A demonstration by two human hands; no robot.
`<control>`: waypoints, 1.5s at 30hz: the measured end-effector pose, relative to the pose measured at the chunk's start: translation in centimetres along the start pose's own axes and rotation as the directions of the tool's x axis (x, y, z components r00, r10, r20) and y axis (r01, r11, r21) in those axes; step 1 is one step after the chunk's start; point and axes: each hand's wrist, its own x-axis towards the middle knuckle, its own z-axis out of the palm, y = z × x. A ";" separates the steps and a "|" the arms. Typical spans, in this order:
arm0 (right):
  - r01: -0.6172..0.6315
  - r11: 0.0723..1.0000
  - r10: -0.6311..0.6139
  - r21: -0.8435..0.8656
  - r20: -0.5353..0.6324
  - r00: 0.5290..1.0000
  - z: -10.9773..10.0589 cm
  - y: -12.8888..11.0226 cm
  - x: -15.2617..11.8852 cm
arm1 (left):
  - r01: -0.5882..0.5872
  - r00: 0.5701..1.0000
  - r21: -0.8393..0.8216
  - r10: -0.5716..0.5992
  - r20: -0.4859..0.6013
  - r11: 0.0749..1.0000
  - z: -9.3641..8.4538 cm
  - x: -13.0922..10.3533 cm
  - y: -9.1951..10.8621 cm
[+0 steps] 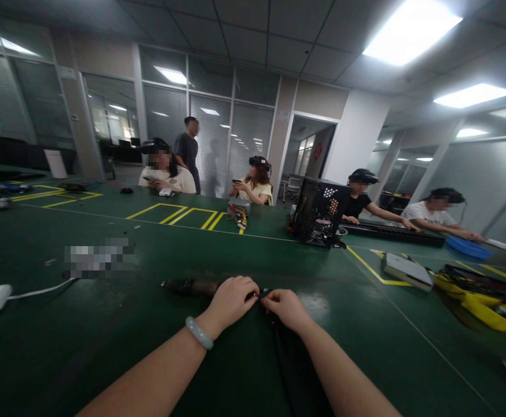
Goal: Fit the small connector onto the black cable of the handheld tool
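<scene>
While a black strap [285,353] hangs toward me from beside the right-hand end of the dark tool [194,287], my left grip [235,297] is curled over that end, I judge to stop the round body rolling on the tabletop [149,347]. Just right of the tool, my right grip [286,308] pinches a small black piece [265,292], close against my left fingertips so both seem able to work one spot; its details are too dark to tell. Farther out, right of the tool, lies a silver box [407,271]. Beyond the tool sit a wired metal unit [239,206] and an upright computer case [322,211], probably set back to leave me elbow room.
</scene>
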 end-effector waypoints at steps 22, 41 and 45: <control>-0.014 0.999 0.021 0.045 -0.172 0.985 1.2 0.0 0.2 | -0.017 1.000 0.004 0.017 0.022 1.000 -0.3 -0.1 0.2; 0.018 0.999 -0.010 0.042 -0.180 0.984 0.9 -0.2 0.0 | -0.013 1.000 -0.004 0.013 0.016 1.000 -0.5 0.0 0.3; 0.005 0.999 0.003 0.046 -0.157 0.988 0.7 -0.4 -0.2 | 0.031 0.999 -0.022 -0.031 0.009 0.999 -0.4 -0.2 0.4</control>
